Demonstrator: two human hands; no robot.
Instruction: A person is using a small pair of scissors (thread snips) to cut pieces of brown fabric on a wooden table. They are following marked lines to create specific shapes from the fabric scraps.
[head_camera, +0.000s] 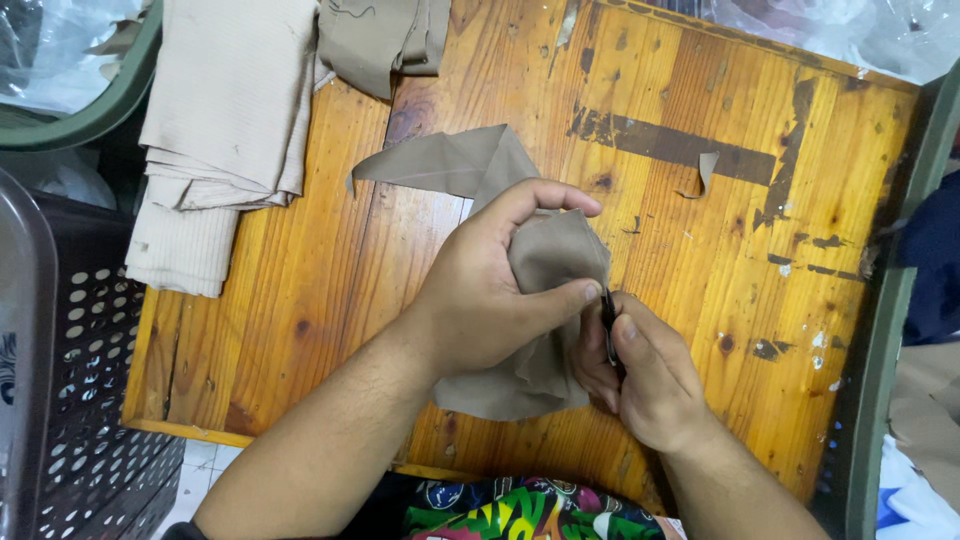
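left hand (480, 300) grips tan cloth (555, 265); right hand (645, 385) pinches dark tool (607, 318).

A worn, paint-stained wooden desk (700, 250) carries folded beige cloth (225, 130) at ten o'clock and crumpled tan fabric (385, 40) at twelve.

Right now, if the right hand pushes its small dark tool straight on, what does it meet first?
Most likely the tan fabric piece that the left hand grips; the small dark tool in the right hand already points into it.
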